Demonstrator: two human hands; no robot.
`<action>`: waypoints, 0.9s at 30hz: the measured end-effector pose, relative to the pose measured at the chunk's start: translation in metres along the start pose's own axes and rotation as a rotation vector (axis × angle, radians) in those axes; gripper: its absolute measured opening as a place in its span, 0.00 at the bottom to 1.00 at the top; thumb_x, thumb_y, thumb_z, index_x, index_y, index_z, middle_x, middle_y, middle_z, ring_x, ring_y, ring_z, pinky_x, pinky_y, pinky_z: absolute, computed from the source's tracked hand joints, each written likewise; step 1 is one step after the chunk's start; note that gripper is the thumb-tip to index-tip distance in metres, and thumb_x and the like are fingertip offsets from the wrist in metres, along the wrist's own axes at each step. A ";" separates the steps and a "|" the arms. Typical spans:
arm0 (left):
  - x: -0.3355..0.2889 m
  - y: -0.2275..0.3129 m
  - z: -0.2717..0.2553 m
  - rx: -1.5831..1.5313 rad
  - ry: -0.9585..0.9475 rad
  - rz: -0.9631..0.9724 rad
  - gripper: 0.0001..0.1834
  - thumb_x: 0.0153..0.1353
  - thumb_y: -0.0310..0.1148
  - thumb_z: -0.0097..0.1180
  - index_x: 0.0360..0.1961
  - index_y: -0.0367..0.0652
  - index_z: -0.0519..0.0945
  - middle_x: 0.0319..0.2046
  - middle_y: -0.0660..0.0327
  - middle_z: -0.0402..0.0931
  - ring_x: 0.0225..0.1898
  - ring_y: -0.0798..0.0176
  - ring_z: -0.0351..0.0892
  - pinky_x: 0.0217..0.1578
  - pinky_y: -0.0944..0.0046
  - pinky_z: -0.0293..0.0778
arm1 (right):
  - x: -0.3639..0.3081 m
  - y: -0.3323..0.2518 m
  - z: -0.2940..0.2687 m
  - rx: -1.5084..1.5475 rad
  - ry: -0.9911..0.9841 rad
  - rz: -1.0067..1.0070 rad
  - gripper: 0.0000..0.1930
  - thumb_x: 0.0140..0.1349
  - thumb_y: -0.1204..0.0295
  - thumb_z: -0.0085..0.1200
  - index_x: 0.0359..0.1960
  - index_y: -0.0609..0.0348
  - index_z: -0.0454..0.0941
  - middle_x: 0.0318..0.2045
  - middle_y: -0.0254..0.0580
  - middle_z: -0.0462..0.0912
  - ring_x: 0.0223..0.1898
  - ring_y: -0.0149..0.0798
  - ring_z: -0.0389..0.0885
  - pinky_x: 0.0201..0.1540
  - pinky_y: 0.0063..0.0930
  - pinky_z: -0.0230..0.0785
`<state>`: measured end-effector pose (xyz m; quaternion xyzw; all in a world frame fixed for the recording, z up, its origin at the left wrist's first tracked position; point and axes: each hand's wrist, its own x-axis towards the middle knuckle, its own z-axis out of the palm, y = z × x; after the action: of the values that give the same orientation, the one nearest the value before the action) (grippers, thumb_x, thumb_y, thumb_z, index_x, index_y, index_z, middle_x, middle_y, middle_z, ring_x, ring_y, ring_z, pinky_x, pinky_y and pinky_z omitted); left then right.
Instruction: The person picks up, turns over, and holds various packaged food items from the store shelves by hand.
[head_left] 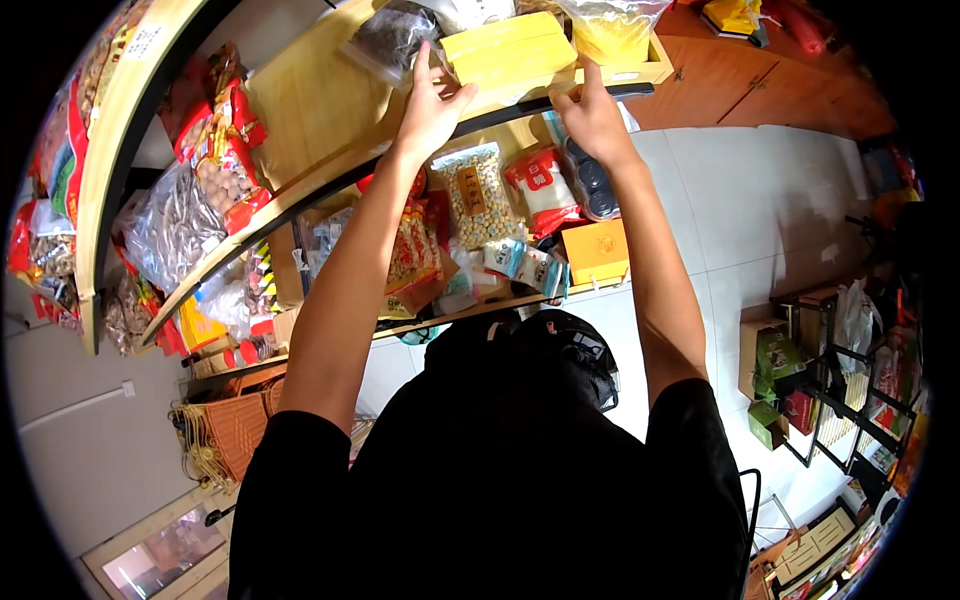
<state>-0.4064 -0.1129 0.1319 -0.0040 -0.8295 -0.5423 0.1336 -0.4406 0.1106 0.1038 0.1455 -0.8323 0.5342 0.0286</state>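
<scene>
A flat yellow box (510,55) lies on a wooden shelf (320,120) above me. My left hand (432,100) rests against the box's left end with fingers spread. My right hand (592,115) touches the shelf's front edge just below the box's right end. A clear bag of yellow contents (612,28) stands to the right of the box, and a bag of dark contents (390,40) lies to its left. Neither hand grips anything.
The shelf below holds a bag of pale beans (480,195), a red and white packet (540,185), an orange box (597,250) and other packets. Red snack bags (222,140) hang at left. A wicker basket (235,430) sits on the floor; a rack of goods (830,380) stands at right.
</scene>
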 end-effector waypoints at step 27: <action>-0.024 0.057 -0.071 -0.017 0.149 0.335 0.19 0.65 0.30 0.54 0.54 0.36 0.67 0.47 0.58 0.72 0.47 0.69 0.73 0.50 0.68 0.70 | -0.002 -0.035 0.042 0.485 -0.027 -0.219 0.28 0.59 0.65 0.62 0.58 0.56 0.64 0.32 0.33 0.74 0.37 0.29 0.74 0.42 0.24 0.69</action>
<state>-0.3594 -0.1497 0.2047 -0.1031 -0.8003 -0.5185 0.2828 -0.4244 0.0598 0.1164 0.2444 -0.6597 0.7096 0.0395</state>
